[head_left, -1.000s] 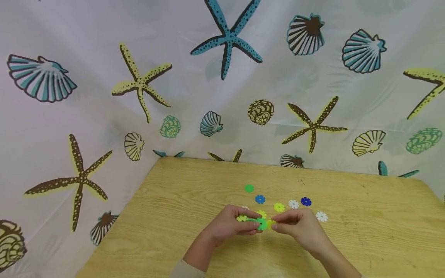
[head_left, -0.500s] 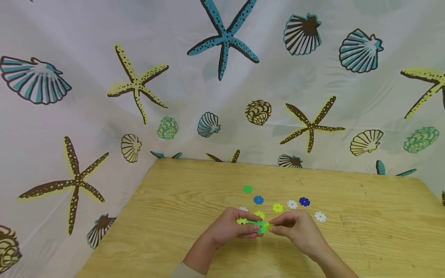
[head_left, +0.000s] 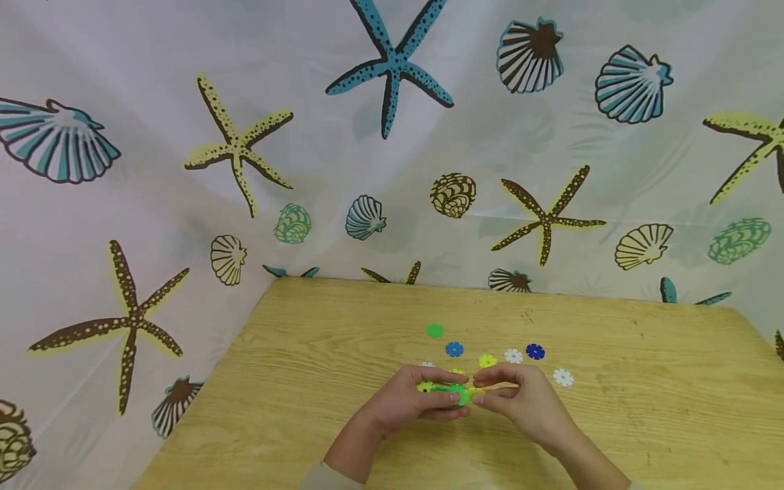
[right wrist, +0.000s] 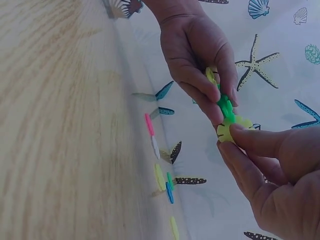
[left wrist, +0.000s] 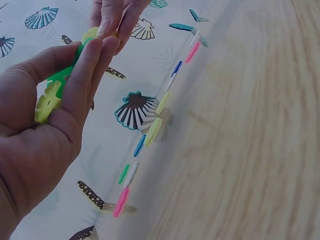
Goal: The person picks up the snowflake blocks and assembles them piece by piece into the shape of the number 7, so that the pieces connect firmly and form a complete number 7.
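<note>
Just thin, notched discs [right wrist: 227,110] between both hands [head_left: 416,397] [head_left: 527,400]

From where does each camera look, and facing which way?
Head: on the head, facing forward and down over the wooden table; left hand, right hand and forearms show.
Left wrist: worn there, facing that hand's work; left hand at left, right hand above.
Right wrist: worn there, facing that hand's work; right hand lower right, left hand above.
Both wrist views share the held green and yellow notched discs.

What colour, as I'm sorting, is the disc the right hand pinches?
Yellow disc, clearest in the right wrist view.
</note>
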Motion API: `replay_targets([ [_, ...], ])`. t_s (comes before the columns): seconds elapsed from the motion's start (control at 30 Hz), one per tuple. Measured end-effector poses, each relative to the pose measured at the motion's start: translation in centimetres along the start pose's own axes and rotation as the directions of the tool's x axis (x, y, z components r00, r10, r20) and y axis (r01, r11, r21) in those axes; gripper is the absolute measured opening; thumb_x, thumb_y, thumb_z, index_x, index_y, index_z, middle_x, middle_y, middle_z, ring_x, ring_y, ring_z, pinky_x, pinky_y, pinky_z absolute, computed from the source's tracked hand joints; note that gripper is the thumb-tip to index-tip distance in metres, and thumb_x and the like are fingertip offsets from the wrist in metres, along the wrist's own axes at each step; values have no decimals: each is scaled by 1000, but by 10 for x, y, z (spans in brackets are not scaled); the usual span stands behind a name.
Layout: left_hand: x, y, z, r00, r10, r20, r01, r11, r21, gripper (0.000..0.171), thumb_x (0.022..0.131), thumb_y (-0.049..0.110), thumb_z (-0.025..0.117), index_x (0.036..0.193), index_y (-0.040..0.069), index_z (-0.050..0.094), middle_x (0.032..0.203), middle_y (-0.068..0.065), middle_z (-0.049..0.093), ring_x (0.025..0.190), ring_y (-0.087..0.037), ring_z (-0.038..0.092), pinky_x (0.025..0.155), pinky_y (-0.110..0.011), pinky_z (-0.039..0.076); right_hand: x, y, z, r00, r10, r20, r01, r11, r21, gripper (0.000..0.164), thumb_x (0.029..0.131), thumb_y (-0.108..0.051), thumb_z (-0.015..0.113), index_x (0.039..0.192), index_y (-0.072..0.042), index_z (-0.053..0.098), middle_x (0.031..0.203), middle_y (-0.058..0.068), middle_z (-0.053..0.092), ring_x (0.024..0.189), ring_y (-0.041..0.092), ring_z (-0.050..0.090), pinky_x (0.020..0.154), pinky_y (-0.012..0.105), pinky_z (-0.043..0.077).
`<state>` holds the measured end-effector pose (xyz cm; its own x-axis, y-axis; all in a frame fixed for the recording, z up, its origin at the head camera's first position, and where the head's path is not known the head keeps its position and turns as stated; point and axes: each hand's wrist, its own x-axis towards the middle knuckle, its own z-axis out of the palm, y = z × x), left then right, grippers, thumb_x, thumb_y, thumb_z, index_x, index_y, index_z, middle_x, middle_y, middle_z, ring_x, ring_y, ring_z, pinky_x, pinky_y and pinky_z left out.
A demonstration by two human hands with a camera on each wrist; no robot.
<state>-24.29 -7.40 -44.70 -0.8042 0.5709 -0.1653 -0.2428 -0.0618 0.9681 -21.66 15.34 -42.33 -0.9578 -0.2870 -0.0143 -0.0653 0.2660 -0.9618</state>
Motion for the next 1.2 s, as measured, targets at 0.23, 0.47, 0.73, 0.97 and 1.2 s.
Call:
replay_targets([
  [0.23, -2, 4, -5, 1000, 0, -17, 0, 999, 36, 33, 91, 4, 71, 124, 0, 68, 126, -15, 61, 93, -18, 74, 87, -31, 60, 3, 3, 2, 998, -18, 61, 14, 998, 67, 41, 85, -10, 79, 119, 7, 64, 127, 24, 63, 107, 33, 71, 84, 31, 61],
  [0.47, -3, 3, -9, 999, -20, -38, 22, 999, 46, 32, 90, 1, 71, 122, -1, 69, 135, -15, 53, 91, -17, 73, 85, -30, 60, 4, 8, 4, 990, -33, 134, 20, 995, 94, 45, 84, -10, 80, 121, 9, 62, 125, 25, 63, 108, 34, 69, 85, 31, 61],
  [0.73, -7, 6, -16, 999, -27, -18, 29, 995, 97, 31, 91, 4, 71, 122, 1, 70, 133, -14, 57, 91, -17, 74, 85, -32, 61, 12, 8, 6, 983, -23, 184, 7, 996, 90, 40, 86, -1, 75, 123, 11, 62, 124, 26, 65, 109, 34, 69, 85, 32, 61],
  [0.97, -6, 9, -19, 999, -40, -27, 42, 995, 93, 33, 90, 0, 70, 123, -2, 69, 141, -16, 49, 92, -16, 73, 86, -32, 60, 25, 8, 3, 981, -70, 183, 60, 996, 60, 40, 90, 2, 69, 125, 17, 59, 121, 30, 67, 112, 37, 68, 86, 32, 60],
  [1.2, -6, 8, -15, 999, -46, 13, 44, 995, 87, 37, 89, -2, 72, 125, -2, 67, 133, -14, 53, 98, -19, 72, 89, -33, 59, 34, 17, 2, 992, -37, 122, 39, 999, -18, 40, 90, -7, 73, 124, 12, 63, 119, 25, 69, 110, 35, 70, 83, 29, 61],
])
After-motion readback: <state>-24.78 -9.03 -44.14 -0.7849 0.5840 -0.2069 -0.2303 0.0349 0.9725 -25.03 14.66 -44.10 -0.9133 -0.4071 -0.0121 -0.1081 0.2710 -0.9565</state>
